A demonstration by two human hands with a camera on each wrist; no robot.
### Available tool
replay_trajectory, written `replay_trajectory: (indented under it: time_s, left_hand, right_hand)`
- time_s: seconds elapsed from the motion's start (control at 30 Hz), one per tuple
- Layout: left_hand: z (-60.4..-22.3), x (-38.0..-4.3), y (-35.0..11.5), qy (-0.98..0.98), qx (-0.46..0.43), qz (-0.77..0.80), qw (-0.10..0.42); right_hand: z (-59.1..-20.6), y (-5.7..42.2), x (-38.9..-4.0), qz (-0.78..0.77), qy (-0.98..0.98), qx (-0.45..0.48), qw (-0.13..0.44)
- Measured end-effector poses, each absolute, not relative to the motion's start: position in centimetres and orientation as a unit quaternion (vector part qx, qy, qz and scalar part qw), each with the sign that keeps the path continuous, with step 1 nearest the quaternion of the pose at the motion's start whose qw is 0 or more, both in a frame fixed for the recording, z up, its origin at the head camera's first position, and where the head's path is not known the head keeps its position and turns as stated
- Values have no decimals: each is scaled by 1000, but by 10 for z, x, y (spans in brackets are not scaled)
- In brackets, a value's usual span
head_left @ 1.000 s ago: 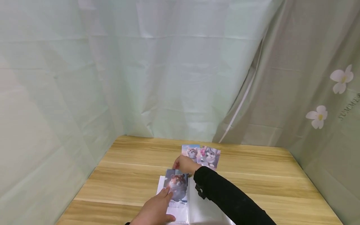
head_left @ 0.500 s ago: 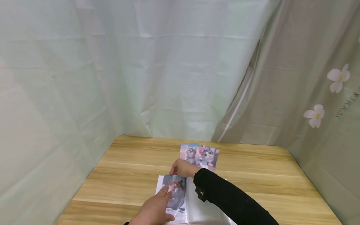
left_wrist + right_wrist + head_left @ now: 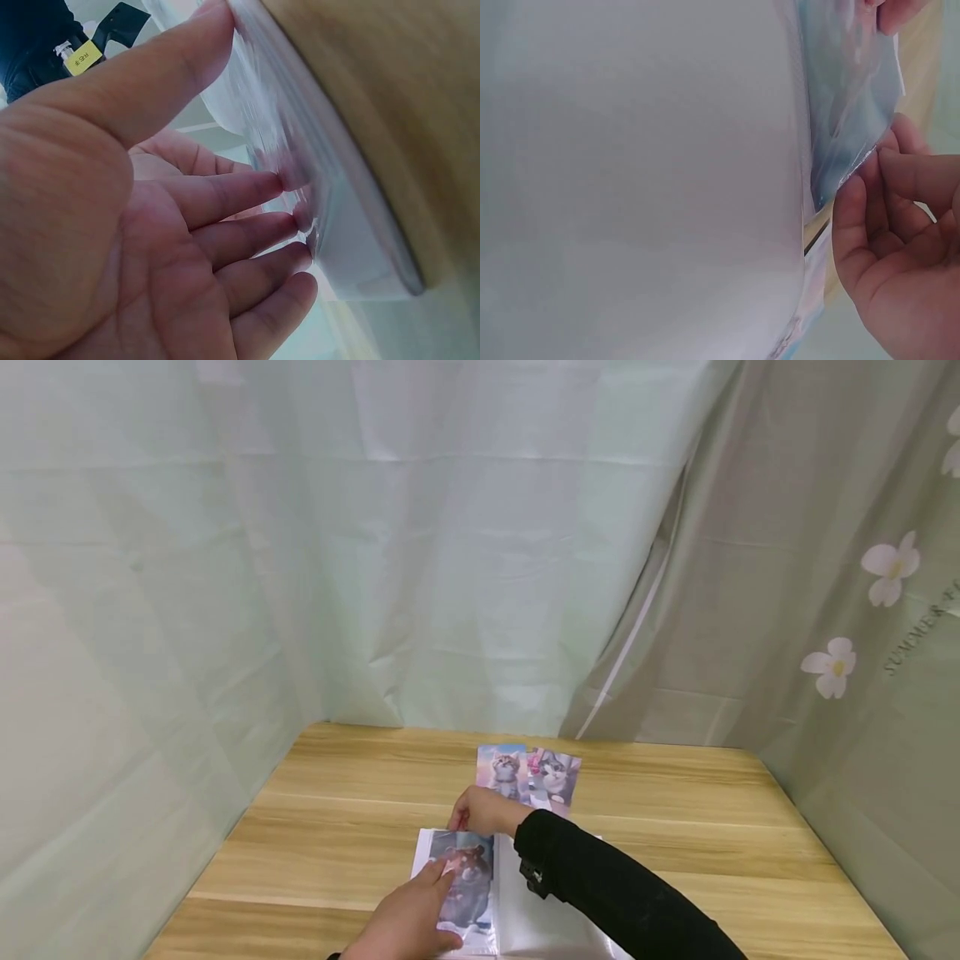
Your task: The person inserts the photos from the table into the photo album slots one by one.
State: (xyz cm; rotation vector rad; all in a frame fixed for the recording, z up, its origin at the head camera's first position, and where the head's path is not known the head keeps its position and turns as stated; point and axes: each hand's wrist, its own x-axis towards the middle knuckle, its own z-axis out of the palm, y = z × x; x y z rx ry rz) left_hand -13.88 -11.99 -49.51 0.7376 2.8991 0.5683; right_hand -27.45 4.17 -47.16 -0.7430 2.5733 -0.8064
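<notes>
An album point(image 3: 543, 914) lies spread on the wooden table, with clear plastic sleeves on its pages. In its left page sleeve sits a picture card point(image 3: 471, 897) of a furry brown-eared animal, its top close to the page's top edge. My left hand point(image 3: 408, 917) rests on that card with fingers extended; in the left wrist view the fingertips point(image 3: 300, 217) touch the shiny plastic. At the top edge, my right hand point(image 3: 483, 810) pinches the card between thumb and fingers, where the right wrist view shows the sleeve's glossy rim. The right sleeve covers part of the right page.
Beyond the album lie a kitten picture card point(image 3: 500, 768) and a grey-and-white cat picture card point(image 3: 558, 777), both partly hidden by the right hand and forearm. Bare tabletop point(image 3: 337, 827) extends left. A pale curtain point(image 3: 465, 568) hangs behind the table.
The animal card has slid down toward me, deeper into the left sleeve, and my right hand has followed it down. My left hand stays on the page.
</notes>
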Motion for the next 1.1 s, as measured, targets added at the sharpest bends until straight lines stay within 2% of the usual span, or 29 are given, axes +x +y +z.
replay_trajectory:
  time_s: [0.3,0.8,1.1]
  left_hand:
    - [-492,-140,-120,951,239,187,61]
    - [-497,-141,-121,951,238,187,61]
    - [-497,-140,-121,953,245,175,46]
  right_hand:
    - [-469,40,-270,-277,908,-246,193]
    - [-469,40,-271,-273,908,-256,190]
    - [-457,71,-297,-297,889,-319,137]
